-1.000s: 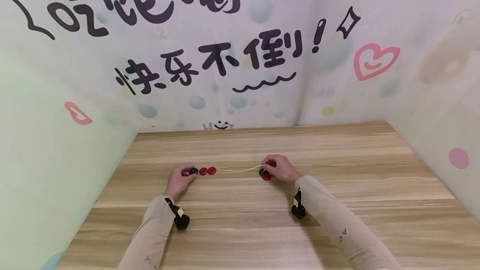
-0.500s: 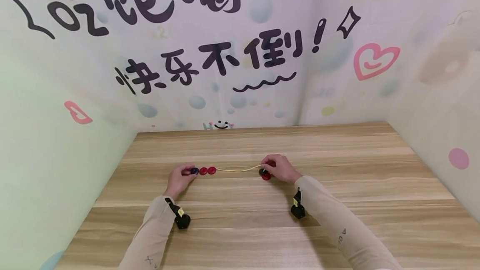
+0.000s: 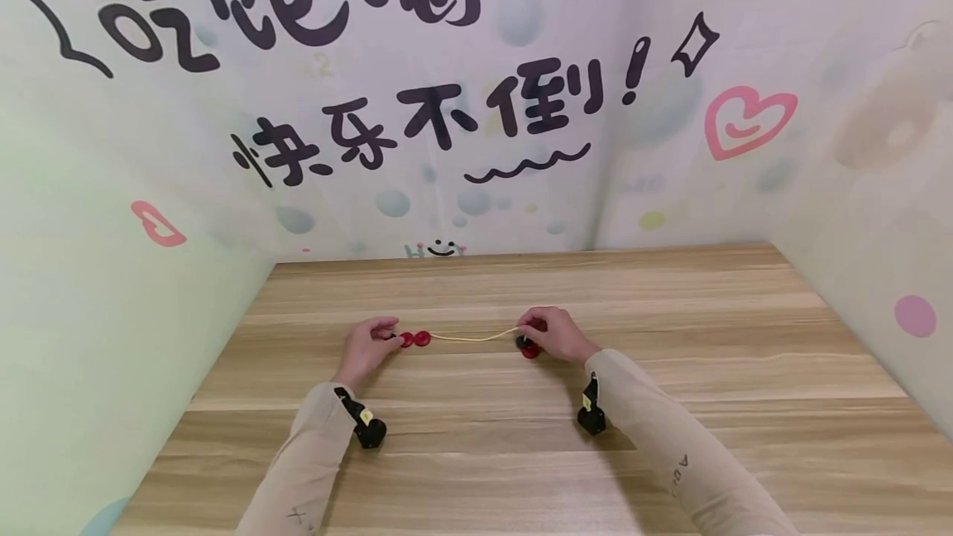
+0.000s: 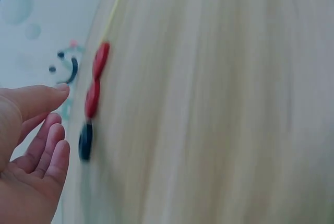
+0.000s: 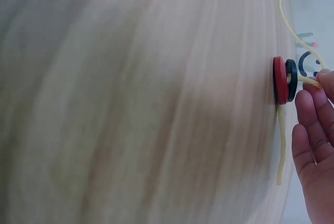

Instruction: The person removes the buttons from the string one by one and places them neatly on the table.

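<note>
A yellow cord (image 3: 469, 341) runs across the wooden table between my hands. At its left end two red disc beads (image 3: 422, 338) lie in a row with a black disc bead (image 4: 85, 140). My left hand (image 3: 366, 347) is beside this row, fingers apart and loosely bent, holding nothing; in the head view it covers most of the black bead. My right hand (image 3: 558, 333) pinches the cord between thumb and finger. Just below the pinch are another black bead (image 5: 291, 80) and a red bead (image 5: 280, 80), with a loose cord tail coming out past them.
The wooden table (image 3: 476, 404) reaches back to a printed wall cloth (image 3: 447, 213) with black lettering. Side walls stand at left and right. A black wrist camera (image 3: 370, 433) hangs from the left sleeve, another black camera (image 3: 591, 418) from the right.
My left hand has let go of the black bead at the left end and shifted slightly right over it. The right hand keeps its pinch on the cord and has hardly moved.
</note>
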{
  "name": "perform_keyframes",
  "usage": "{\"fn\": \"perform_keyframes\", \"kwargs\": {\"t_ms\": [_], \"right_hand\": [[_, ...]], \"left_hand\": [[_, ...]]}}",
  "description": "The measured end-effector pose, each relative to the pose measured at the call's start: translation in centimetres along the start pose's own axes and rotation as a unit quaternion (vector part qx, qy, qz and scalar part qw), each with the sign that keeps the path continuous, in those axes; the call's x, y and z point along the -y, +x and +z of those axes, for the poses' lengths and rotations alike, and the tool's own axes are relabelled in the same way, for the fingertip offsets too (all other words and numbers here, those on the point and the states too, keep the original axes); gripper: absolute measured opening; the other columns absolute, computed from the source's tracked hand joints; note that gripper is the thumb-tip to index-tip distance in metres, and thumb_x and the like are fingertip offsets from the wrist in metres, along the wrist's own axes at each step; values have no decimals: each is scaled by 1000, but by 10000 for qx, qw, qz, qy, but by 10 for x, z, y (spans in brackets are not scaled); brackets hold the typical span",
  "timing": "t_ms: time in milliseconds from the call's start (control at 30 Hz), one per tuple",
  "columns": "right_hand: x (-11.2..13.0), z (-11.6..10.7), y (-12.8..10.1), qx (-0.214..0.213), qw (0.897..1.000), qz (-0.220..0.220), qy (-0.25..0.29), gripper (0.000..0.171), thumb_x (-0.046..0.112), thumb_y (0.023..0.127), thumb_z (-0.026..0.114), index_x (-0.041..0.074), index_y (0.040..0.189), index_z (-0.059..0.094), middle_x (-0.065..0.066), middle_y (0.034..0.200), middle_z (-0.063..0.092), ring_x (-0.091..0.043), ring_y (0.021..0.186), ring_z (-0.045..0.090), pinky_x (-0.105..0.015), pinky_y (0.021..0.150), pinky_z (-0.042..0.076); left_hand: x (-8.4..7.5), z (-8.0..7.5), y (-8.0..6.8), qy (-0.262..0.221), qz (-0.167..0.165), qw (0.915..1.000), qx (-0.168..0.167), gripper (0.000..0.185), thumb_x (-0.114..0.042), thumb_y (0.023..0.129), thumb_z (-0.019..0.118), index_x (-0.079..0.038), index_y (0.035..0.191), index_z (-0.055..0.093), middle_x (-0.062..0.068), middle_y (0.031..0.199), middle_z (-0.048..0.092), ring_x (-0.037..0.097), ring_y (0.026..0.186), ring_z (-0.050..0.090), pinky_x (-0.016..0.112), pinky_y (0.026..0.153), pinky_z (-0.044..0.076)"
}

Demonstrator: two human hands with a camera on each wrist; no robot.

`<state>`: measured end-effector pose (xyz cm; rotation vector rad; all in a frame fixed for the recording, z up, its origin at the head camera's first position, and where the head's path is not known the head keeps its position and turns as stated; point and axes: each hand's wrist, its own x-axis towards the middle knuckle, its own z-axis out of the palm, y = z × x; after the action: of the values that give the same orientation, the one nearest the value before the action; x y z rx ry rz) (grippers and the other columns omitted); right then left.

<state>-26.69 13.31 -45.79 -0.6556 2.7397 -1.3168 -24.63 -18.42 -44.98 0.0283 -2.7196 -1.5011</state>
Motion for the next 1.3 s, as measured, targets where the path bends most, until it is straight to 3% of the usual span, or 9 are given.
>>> {"fn": "perform_keyframes", "kwargs": {"t_ms": [167,333,700,1033,1300], "right_hand": [[2,1,0,-13,10000,-16,45,6,11,84,60,7,85,65,-1,80,62,-11,71,53,-24,62,45],[1,2,0,-12,10000,18,80,6,11,84,61,6,85,65,0,80,62,-10,70,52,-23,62,45],[2,5,1,-82,9999,-103,-21,8,10,85,59,6,88,65,-2,85,63,-10,74,54,-25,67,45],[2,4,2,-189,9996,-183,-71,8,9,85,58,6,90,64,-4,89,64,-14,81,57,-28,71,46],[3,3,3,-217,9996,-172,-51,9,10,85,58,6,91,64,-3,87,63,-13,78,56,-27,69,47]], "left_hand": [[-14,19,1,-416,401,9981,211,35,0,75,66,8,108,58,21,97,60,28,87,57,32,75,47],[-27,45,0,-732,577,9949,384,33,5,73,65,8,106,59,21,95,60,26,86,57,31,76,47],[-61,103,-3,-989,1074,9851,910,30,1,76,63,9,105,58,23,99,60,29,90,59,30,79,47],[-60,123,-5,-522,1280,9849,1039,26,-3,80,62,5,105,60,16,100,61,25,94,57,32,82,45],[-62,125,-5,-241,1245,9882,862,18,-13,85,59,-2,97,65,6,88,63,14,81,55,25,73,45]]}}
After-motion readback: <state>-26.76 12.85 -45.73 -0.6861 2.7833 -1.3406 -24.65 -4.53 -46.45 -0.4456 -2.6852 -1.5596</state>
